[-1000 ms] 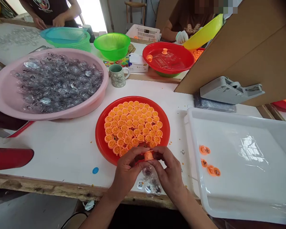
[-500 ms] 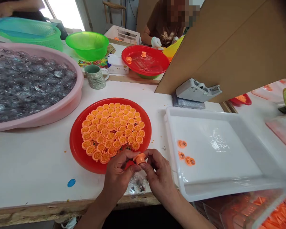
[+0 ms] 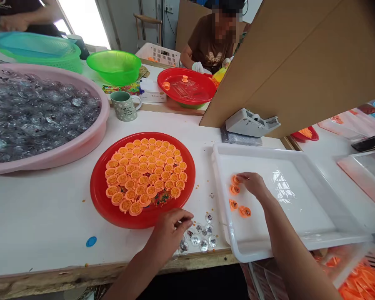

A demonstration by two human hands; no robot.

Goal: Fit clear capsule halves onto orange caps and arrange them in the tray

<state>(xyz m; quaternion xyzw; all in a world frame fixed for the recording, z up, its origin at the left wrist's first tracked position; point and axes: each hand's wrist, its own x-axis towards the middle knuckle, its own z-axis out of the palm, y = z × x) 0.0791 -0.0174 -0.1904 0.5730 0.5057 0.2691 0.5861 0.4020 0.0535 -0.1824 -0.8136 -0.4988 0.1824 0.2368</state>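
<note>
My right hand [image 3: 253, 183] reaches into the white tray [image 3: 303, 246], its fingertips closed on a small orange cup-shaped piece [image 3: 236, 179] at the tray's left side. Similar orange pieces with dark centres [image 3: 245, 211] lie just below it. By the front rim of the red plate [image 3: 140, 223], my left hand [image 3: 174, 228] hovers with thumb and forefinger slightly apart and nothing visible between them. Several small clear domes [image 3: 204, 245] with dark bits inside lie on the table beside and under it. Rows of orange cup-shaped pieces [image 3: 143, 166] cover most of the red plate.
A large pink basin [image 3: 104, 121] of clear plastic parts stands at left. Behind are a mug [image 3: 125, 110], a green bowl [image 3: 114, 68] and another red plate [image 3: 190, 93]. A cardboard panel [image 3: 287, 66] and tape dispenser [image 3: 251, 123] border the tray. A gloved co-worker [image 3: 206, 46] sits opposite.
My hands have parted. The right one carried the orange piece rightward into the tray; the left let go and stays near the plate. More clear domes are now visible on the table.
</note>
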